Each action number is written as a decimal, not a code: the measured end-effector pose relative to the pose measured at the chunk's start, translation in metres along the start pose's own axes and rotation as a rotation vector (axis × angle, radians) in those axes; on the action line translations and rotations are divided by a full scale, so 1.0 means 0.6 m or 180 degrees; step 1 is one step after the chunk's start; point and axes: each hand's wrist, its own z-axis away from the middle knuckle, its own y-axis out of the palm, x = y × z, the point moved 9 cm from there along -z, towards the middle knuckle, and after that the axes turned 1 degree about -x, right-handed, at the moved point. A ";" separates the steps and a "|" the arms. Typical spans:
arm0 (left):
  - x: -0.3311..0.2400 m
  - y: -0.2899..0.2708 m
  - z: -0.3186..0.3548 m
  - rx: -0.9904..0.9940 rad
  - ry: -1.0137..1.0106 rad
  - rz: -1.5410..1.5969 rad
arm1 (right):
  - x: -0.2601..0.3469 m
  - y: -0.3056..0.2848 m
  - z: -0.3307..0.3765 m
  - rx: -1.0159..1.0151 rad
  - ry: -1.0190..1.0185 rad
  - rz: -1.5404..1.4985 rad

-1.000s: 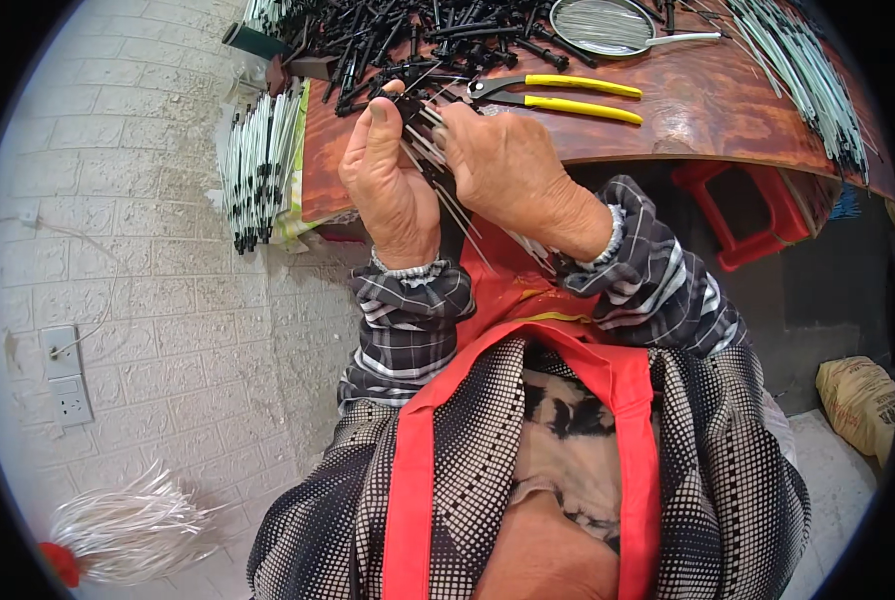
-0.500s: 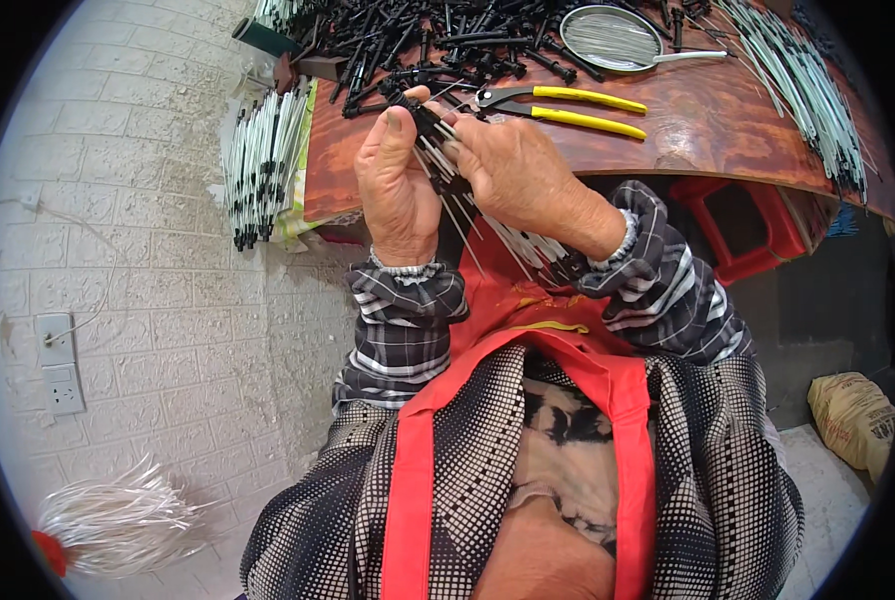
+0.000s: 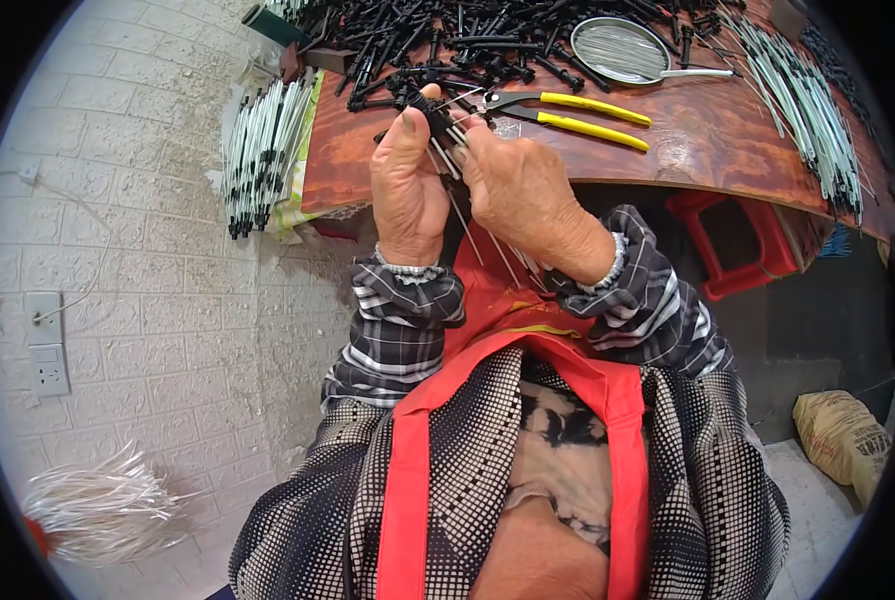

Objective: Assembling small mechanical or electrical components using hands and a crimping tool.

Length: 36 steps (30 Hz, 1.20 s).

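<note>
**Q:** Black plastic or metal: what do the hands hold, and where?

**A:** Both. The left hand (image 3: 408, 185) and right hand (image 3: 523, 190) meet at upper centre of the frame, over the near edge of the wooden counter (image 3: 708, 140). Both are closed around a bundle of thin metal wires (image 3: 473, 235) with a small black fitting (image 3: 430, 108) at the top end, pinched between the thumbs and fingertips.

**Q:** Orientation of the bundle?

**A:** Its long axis runs from the fingertips at upper left down toward lower right, passing between the palms toward the red apron (image 3: 513, 300). The fitting end sits nearest the left thumb; the right hand covers the wires from the other side.

**Q:** Adjacent items?

**A:** Yellow-handled pliers (image 3: 568, 110) lie just beyond the right hand. A pile of black fittings (image 3: 448, 40) lies further up, and a round metal sieve (image 3: 623, 50) at upper right.

**Q:** Limits of view?

**A:** The lower wire ends are hidden behind the right wrist. The wire count and the exact finger contact on the fitting cannot be made out.
</note>
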 end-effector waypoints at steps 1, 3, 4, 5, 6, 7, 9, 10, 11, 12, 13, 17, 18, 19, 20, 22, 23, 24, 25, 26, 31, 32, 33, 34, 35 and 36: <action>-0.001 -0.003 0.003 -0.0086 0.0057 -0.0022 | -0.001 0.003 0.000 0.0050 0.0018 -0.0002; -0.004 0.003 0.009 -0.0239 0.0136 -0.0068 | -0.007 0.006 0.002 0.0132 0.0090 0.0001; -0.003 0.010 0.011 -0.0232 0.0124 -0.0066 | -0.007 0.006 0.002 0.0126 0.0102 0.0006; -0.009 0.015 0.014 -0.0272 0.0213 -0.0256 | -0.005 0.005 0.001 0.0075 0.0093 0.0052; -0.015 0.024 0.017 -0.0311 0.0301 -0.0445 | -0.003 0.004 0.000 0.0026 0.0084 0.0098; -0.022 0.027 0.019 -0.0362 0.0405 -0.0640 | 0.000 0.004 0.000 -0.0016 0.0060 0.0133; -0.021 0.026 0.021 -0.0348 0.0509 -0.0652 | 0.006 0.002 0.002 -0.0018 0.0004 0.0105; -0.022 0.024 0.022 -0.0326 0.0610 -0.0660 | 0.011 0.000 0.003 -0.0024 -0.0048 0.0083; -0.024 0.023 0.023 -0.0304 0.0710 -0.0668 | 0.014 -0.002 0.003 -0.0031 -0.0100 0.0062; -0.023 0.018 0.022 -0.0301 0.0710 -0.0670 | 0.014 -0.004 0.002 -0.0035 -0.0100 0.0062; -0.023 0.013 0.021 -0.0301 0.0721 -0.0657 | 0.012 0.000 0.000 0.0086 -0.0101 0.0006; -0.030 0.006 0.021 -0.0309 0.0747 -0.0591 | 0.010 0.003 -0.002 0.0243 -0.0124 -0.0308; -0.034 0.008 0.022 -0.0320 0.0753 -0.0545 | 0.011 -0.001 -0.002 0.0165 -0.0146 -0.0506; -0.036 0.008 0.023 -0.0333 0.0760 -0.0500 | 0.013 -0.006 -0.002 0.0087 -0.0168 -0.0706; -0.038 0.007 0.023 -0.0336 0.0757 -0.0506 | 0.014 -0.008 -0.001 0.0088 -0.0165 -0.0712; -0.039 0.007 0.022 -0.0289 0.0739 -0.0420 | 0.016 -0.014 0.001 0.0112 -0.0059 -0.0772; -0.039 0.007 0.022 -0.0265 0.0730 -0.0375 | 0.015 -0.015 0.002 0.0124 -0.0006 -0.0799; -0.038 0.008 0.021 -0.0265 0.0725 -0.0378 | 0.014 -0.015 0.002 0.0124 -0.0002 -0.0802; -0.038 0.009 0.022 -0.0272 0.0752 -0.0409 | 0.019 -0.019 0.002 0.0037 -0.0163 -0.0599; -0.038 0.010 0.022 -0.0278 0.0779 -0.0439 | 0.023 -0.023 0.002 -0.0050 -0.0324 -0.0394; -0.034 0.016 0.021 -0.0235 0.0725 -0.0370 | 0.020 -0.020 0.000 -0.0158 -0.0409 0.0094; -0.034 0.016 0.021 -0.0236 0.0722 -0.0369 | 0.019 -0.019 -0.002 -0.0156 -0.0407 0.0095; -0.034 0.015 0.021 -0.0226 0.0722 -0.0371 | 0.020 -0.020 -0.004 -0.0171 -0.0435 0.0061; -0.035 0.015 0.020 -0.0217 0.0723 -0.0373 | 0.020 -0.020 -0.006 -0.0185 -0.0464 0.0028; -0.035 0.014 0.020 -0.0208 0.0724 -0.0375 | 0.021 -0.021 -0.008 -0.0200 -0.0493 -0.0007; -0.035 0.015 0.020 -0.0212 0.0725 -0.0374 | 0.018 -0.020 -0.009 -0.0196 -0.0494 -0.0007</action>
